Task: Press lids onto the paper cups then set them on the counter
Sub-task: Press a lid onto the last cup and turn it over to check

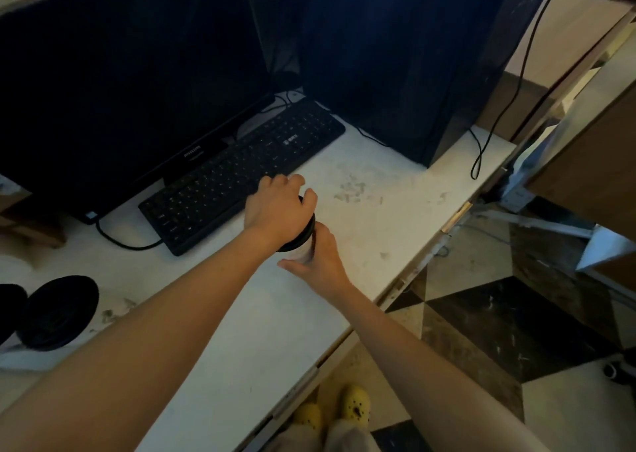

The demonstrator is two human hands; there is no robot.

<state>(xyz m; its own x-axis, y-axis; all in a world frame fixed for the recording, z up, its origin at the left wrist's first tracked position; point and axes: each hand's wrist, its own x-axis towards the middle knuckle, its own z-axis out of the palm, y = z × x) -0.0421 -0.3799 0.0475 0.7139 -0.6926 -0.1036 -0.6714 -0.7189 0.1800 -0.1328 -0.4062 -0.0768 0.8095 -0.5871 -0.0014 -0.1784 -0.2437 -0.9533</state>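
Black lid [307, 232] sits on the paper cup [303, 251], mid-table [378, 231], just at 4 o'clock of the keyboard [237, 173]. The left hand [275, 207] is cupped over the lid with its fingers curled round the rim, and the right hand [318, 260] is wrapped round the cup wall. Push straight down and work round the rim until it seats evenly (keep the right-hand squeeze light or the paper wall may buckle).

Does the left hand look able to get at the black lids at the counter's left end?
Probably yes: only bare counter lies between the left hand and the black lids, though it is now pressing a lid onto the cup.
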